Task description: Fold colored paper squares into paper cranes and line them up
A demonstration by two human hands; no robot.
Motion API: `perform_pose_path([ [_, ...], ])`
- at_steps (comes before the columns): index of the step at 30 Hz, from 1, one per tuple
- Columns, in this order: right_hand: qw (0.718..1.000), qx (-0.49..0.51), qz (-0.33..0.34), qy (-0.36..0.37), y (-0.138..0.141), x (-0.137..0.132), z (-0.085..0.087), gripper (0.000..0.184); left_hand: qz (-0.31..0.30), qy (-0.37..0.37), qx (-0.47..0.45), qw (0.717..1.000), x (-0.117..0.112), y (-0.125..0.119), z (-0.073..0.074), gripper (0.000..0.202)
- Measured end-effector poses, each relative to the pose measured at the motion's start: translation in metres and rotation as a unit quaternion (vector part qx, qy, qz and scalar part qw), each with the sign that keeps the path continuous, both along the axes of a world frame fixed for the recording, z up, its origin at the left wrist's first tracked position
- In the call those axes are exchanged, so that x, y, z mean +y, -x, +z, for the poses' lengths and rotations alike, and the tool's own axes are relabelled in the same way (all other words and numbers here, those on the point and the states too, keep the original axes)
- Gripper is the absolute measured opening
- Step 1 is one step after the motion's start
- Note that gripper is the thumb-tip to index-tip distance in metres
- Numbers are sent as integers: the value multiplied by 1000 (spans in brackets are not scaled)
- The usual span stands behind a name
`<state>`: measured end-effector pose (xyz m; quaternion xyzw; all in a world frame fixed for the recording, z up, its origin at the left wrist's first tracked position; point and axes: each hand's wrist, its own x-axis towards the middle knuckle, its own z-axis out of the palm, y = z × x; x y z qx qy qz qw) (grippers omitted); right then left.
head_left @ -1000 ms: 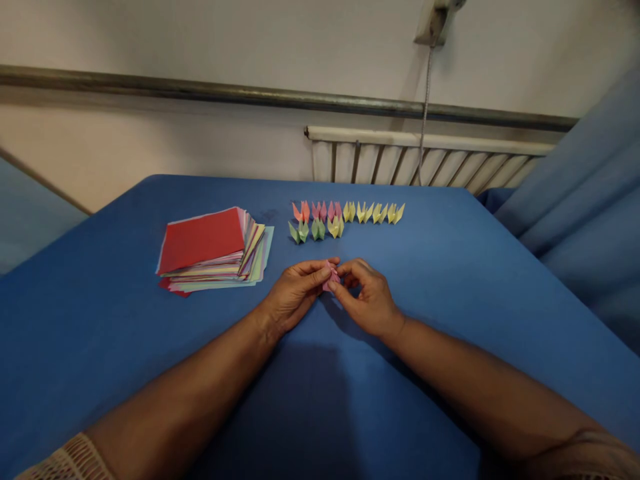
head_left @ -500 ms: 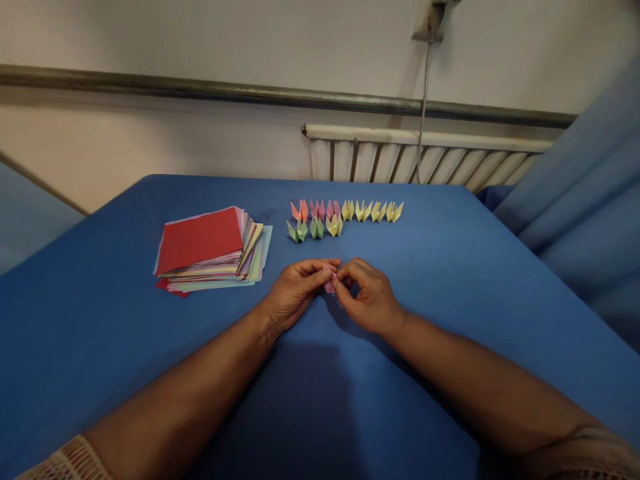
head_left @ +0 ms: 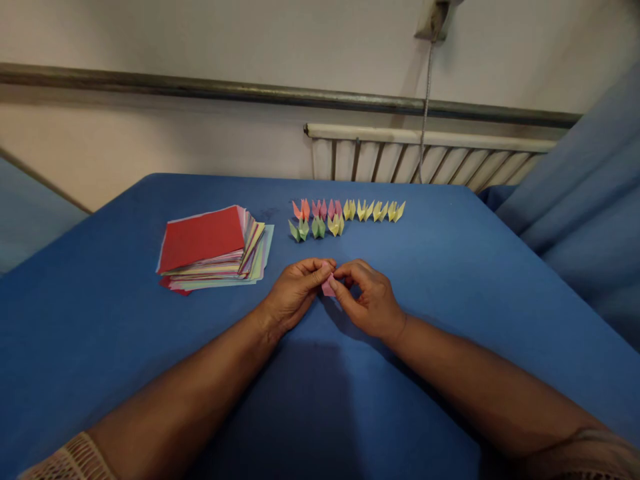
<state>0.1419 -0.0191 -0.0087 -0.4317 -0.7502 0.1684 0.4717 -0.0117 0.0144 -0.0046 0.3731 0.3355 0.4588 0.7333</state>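
Note:
A small folded piece of pink paper [head_left: 328, 288] is pinched between my two hands, over the middle of the blue table. My left hand [head_left: 299, 288] grips its left side, the thumb lying on top. On the right side, the thumb and forefinger of my right hand [head_left: 369, 297] close on the paper. The fingers cover much of it, so its full shape is hidden. Just beyond my hands stand several small origami cranes in two rows: a yellow crane [head_left: 336, 225], green ones [head_left: 319, 227], pink ones [head_left: 319, 209] and an orange one [head_left: 301, 209].
To the left lies a thick, uneven stack of coloured paper [head_left: 203, 240] with a red sheet on top. More yellow cranes [head_left: 396, 211] end the back row. Behind the blue table [head_left: 450, 267] are a radiator [head_left: 370, 133] and a wall pipe [head_left: 250, 91]. A blue curtain [head_left: 590, 180] hangs at right.
The pink paper has been turned slightly, and more of its lower part shows below the fingers. Both hands keep hold of it in nearly the same spot. The view has shifted a little.

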Motion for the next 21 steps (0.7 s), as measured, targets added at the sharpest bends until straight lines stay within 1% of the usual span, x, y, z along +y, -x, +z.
perform_pose_path([
  [5,1000,19,7,-2,0,-1,-1,9,4,-27,12,1000,-2,-3,0,16],
  [8,1000,28,-2,-6,0,0,-2,9,13,-46,20,999,-4,-5,1,15],
  [13,998,55,-22,-20,-1,3,-1,9,8,-40,23,999,-4,-5,1,18],
  [16,998,61,-24,-21,-1,3,-1,9,9,-52,32,998,-2,-3,-1,13],
  [21,997,64,-32,-6,-1,3,0,8,34,-60,63,996,1,-1,-4,14],
])
